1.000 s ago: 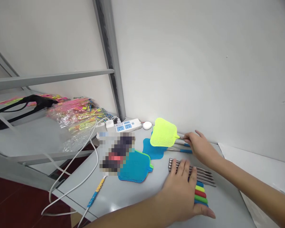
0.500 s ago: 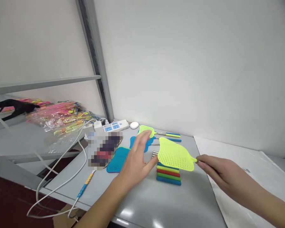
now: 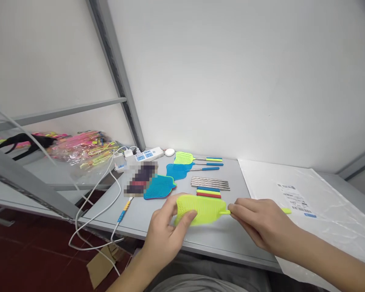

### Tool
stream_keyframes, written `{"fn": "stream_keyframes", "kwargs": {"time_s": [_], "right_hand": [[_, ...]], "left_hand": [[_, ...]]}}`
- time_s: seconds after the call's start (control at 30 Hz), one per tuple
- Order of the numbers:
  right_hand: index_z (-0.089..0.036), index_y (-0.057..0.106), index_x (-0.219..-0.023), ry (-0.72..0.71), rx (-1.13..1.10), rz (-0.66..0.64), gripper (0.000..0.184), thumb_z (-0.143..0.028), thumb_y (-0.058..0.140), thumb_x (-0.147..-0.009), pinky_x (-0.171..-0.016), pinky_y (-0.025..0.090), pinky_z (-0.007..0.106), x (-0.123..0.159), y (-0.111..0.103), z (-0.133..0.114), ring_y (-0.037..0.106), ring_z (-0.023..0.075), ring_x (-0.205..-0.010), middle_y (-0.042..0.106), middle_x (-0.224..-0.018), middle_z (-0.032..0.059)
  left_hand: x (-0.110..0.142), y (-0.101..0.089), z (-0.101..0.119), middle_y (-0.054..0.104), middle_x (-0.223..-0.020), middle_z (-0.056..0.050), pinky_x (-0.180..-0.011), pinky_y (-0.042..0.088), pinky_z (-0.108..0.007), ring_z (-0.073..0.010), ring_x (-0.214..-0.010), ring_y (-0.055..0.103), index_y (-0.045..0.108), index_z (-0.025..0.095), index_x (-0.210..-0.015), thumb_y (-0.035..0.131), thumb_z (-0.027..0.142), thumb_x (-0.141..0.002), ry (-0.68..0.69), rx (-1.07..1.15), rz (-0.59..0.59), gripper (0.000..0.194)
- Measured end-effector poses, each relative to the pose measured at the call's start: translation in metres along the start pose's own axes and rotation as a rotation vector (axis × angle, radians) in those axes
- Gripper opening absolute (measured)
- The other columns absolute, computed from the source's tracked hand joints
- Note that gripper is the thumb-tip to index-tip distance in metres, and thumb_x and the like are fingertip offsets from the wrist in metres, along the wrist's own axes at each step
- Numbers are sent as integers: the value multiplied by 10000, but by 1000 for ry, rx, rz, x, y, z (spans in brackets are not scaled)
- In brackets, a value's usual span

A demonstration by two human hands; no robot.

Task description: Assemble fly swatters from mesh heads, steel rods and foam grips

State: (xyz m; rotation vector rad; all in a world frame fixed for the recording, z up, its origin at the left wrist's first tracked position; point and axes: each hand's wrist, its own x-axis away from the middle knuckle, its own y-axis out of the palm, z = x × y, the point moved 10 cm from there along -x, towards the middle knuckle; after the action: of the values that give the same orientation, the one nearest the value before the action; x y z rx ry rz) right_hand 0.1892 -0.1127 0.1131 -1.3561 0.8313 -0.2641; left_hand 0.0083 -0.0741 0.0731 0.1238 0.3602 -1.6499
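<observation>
I hold a yellow-green fly swatter [image 3: 205, 209] low over the near part of the grey table [image 3: 219, 239]. My left hand [image 3: 166, 233] pinches the left edge of its mesh head. My right hand [image 3: 260, 223] is closed on its handle just right of the head; the yellow handle tip [image 3: 286, 211] sticks out past my wrist. Behind the swatter lies a row of steel handles with coloured grips [image 3: 211, 186]. Farther back lie another yellow swatter [image 3: 184, 157] and a blue one [image 3: 178, 171]. Blue swatter heads [image 3: 159, 187] are stacked to the left.
A white power strip [image 3: 146, 154] with white cables [image 3: 109, 194] sits at the back left, a small white round object [image 3: 169, 152] beside it. Bagged pink and yellow items [image 3: 85, 148] lie on a metal shelf. White plastic bags [image 3: 298, 198] cover the table's right.
My right hand lifted the yellow swatter from the back and brought it to the near edge. My left hand left the handle row and took the swatter's head. The view shifted right.
</observation>
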Motion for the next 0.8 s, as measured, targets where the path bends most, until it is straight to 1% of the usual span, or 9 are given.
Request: {"fn": "stream_keyframes", "kwargs": {"time_s": [0.13, 0.23, 0.33, 0.4, 0.47, 0.57, 0.67, 0.73, 0.8], "right_hand": [[-141, 564, -1028, -123, 214, 20, 222, -94, 355, -967, -536, 256, 322, 5, 5, -9, 464, 166, -628, 557, -736, 26], [-115, 558, -1106, -170, 307, 6, 250, -106, 351, -966, -559, 271, 331, 7, 13, -8, 480, 189, -688, 586, -795, 53], [-140, 553, -1060, -124, 281, 20, 229, -91, 354, -958, -558, 280, 325, 7, 16, 0, 481, 191, -701, 586, -807, 49], [-169, 538, -998, -46, 206, 14, 201, -88, 359, -957, -531, 273, 309, 7, 16, 6, 473, 177, -675, 568, -793, 35], [-189, 518, -962, 25, 144, -18, 176, -108, 362, -965, -501, 259, 297, 10, 18, 9, 462, 163, -637, 543, -782, 22], [-212, 497, -957, 57, 129, -79, 142, -146, 373, -977, -475, 235, 294, 15, 25, 1, 442, 160, -595, 520, -776, 10], [-226, 480, -922, 60, 115, -132, 150, -122, 381, -964, -482, 237, 296, 20, 36, -7, 450, 166, -607, 523, -771, 6], [-227, 466, -882, 66, 108, -135, 155, -108, 393, -950, -492, 242, 301, 23, 41, -8, 464, 171, -629, 529, -760, 6], [-223, 465, -871, 64, 130, -116, 165, -82, 398, -925, -491, 227, 311, 25, 43, -8, 475, 180, -651, 535, -757, 12]], "left_hand": [[24, 33, -39, 669, -921, -37, -432, 480, -264, -157, -519, 607, 362, 298, -1431, 639, 387, -872, -555, 521, -93, 630], [34, 41, -52, 624, -861, -19, -429, 477, -273, -99, -417, 505, 379, 257, -1431, 578, 335, -892, -737, 672, -111, 580], [28, 27, -55, 598, -912, -39, -512, 493, -280, -121, -544, 541, 481, 243, -1366, 494, 404, -940, -624, 542, -110, 456], [19, 7, -46, 574, -993, -56, -685, 519, -306, -170, -774, 584, 566, 250, -1293, 472, 435, -955, -389, 276, -76, 398], [14, -6, -27, 547, -1138, -74, -960, 443, -376, -230, -1057, 539, 626, 264, -1236, 519, 406, -938, -108, -17, -49, 347], [19, 3, -11, 578, -1192, -89, -1078, 326, -439, -278, -1174, 479, 708, 241, -1060, 551, 344, -926, 126, -203, -121, 230], [21, 15, -26, 652, -891, -73, -884, 471, -367, -225, -885, 584, 714, 202, -999, 491, 373, -968, -58, -6, -172, 282], [24, 26, -39, 642, -796, -48, -706, 519, -318, -186, -698, 597, 625, 211, -1237, 534, 426, -946, -274, 239, -178, 373], [30, 37, -46, 637, -772, -24, -544, 516, -283, -166, -570, 596, 396, 261, -1458, 616, 446, -890, -453, 450, -191, 637]]}}
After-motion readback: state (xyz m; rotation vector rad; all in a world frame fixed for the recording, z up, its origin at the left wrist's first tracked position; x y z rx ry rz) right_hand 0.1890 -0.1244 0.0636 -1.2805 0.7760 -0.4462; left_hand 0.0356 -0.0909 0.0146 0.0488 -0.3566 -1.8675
